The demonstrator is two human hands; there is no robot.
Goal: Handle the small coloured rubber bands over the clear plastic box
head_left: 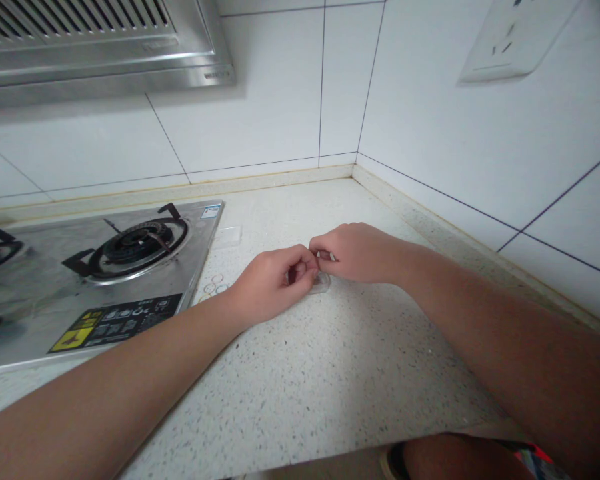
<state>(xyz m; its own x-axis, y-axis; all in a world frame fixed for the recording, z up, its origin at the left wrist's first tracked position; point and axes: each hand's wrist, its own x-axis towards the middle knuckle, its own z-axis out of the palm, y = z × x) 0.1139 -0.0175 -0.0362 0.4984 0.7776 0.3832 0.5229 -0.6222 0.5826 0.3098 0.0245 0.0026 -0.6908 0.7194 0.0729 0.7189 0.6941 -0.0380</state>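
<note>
My left hand (275, 283) and my right hand (363, 253) meet over the speckled counter, their fingertips touching or nearly so. Fingers and thumb of each are closed in a pinch, and whatever lies between them is too small or hidden to make out. Just under the fingertips sits a small clear plastic box (321, 285), partly covered by my left hand. Several thin coloured rings (215, 287), like small elastic bands, lie left of my left wrist. Behind them, flat on the counter, is a clear rectangular plastic piece (229, 236) that looks like a lid.
A gas stove (190, 267) with black burners takes up the left side, beside the rings. Above it hangs a metal range hood (195, 73). White tiled walls meet in the back corner, with a socket (505, 47) at upper right. The counter's front edge (300, 460) runs below.
</note>
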